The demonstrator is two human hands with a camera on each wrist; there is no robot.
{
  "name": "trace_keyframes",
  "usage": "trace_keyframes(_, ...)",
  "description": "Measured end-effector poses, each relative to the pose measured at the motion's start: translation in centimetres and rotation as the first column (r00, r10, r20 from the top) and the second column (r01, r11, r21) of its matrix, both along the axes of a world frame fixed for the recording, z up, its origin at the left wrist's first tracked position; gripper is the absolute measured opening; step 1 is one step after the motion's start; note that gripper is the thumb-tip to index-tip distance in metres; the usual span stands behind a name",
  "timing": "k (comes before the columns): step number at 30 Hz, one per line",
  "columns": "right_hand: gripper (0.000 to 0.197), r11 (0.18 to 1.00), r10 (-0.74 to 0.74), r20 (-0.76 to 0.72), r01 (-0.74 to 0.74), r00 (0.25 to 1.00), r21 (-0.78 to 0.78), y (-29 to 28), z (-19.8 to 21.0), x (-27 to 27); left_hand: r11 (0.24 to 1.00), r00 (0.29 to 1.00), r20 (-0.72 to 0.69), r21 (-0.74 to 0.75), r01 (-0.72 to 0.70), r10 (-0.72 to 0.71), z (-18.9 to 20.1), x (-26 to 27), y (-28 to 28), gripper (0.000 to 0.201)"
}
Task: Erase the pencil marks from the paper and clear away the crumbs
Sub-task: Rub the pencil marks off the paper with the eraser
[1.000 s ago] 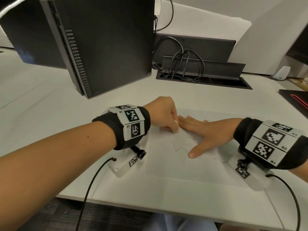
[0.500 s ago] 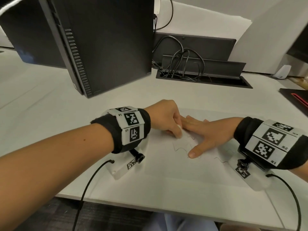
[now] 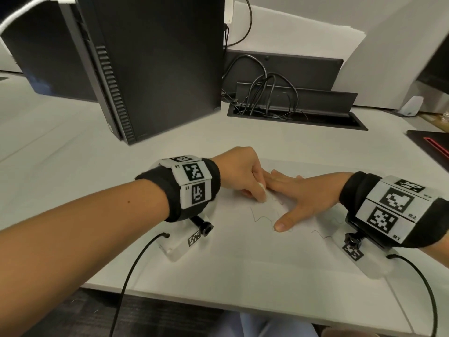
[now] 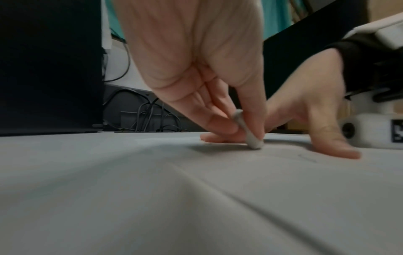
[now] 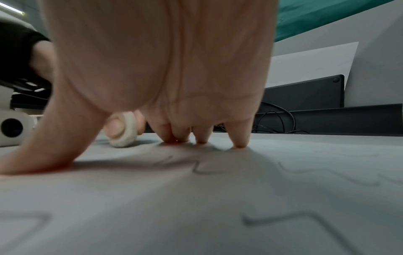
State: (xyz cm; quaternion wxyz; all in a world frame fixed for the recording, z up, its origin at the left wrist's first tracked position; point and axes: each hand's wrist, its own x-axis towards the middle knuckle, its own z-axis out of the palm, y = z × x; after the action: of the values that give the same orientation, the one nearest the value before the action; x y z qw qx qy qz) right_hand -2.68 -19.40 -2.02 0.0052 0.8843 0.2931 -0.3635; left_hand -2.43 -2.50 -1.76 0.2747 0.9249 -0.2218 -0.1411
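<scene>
**Eraser has crept toward the person; marks mostly remain**

Since a second ago the left hand (image 3: 239, 170) has shifted slightly toward the person and the right, carrying the eraser (image 4: 250, 136) along the wavy line. The right hand (image 3: 303, 198) has stayed put.

Left hand: thumb and fingers pinch the eraser, its tip pressed on the paper (image 3: 243, 259), just beside the right fingertips (image 5: 240, 143).

Right hand: fingers straight and spread, pressing the paper flat; it holds nothing.

Progress, judged: early. Pencil marks (image 5: 283, 219) show under and near the right hand, and a wavy line (image 3: 264, 218) runs by the thumb. No crumbs can be made out; sweeping is not yet done.
</scene>
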Motion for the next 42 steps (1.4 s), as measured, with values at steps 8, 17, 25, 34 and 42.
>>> trace_keyframes(8,0.102,0.999,0.018,0.003,-0.018,1.0,0.034,0.0,0.0,0.1,1.0,0.997,0.073,0.003,-0.019,0.019,-0.1,0.1,-0.2,0.016)
trace_keyframes(17,0.106,0.999,-0.021,0.034,0.019,0.999,0.036,0.1,0.0,0.0,0.999,0.993,0.11,0.01,-0.034,0.032,0.0,0.1,-0.7,0.016)
trace_keyframes(25,0.104,0.999,-0.023,0.037,0.021,0.999,0.041,0.2,0.2,-0.2,0.999,0.994,0.097,-0.001,-0.046,0.046,-0.1,0.0,-0.8,0.017)
trace_keyframes(34,0.099,0.997,-0.046,0.03,0.045,0.998,0.06,0.2,0.2,-0.1,1.0,0.999,0.033,-0.001,-0.012,0.012,-0.2,-0.3,-1.0,0.015)
trace_keyframes(42,0.115,0.999,-0.039,0.047,0.04,0.998,-0.009,0.1,-0.2,0.0,0.979,0.975,0.146,-0.143,-0.145,0.166,0.5,0.5,1.1,0.012)
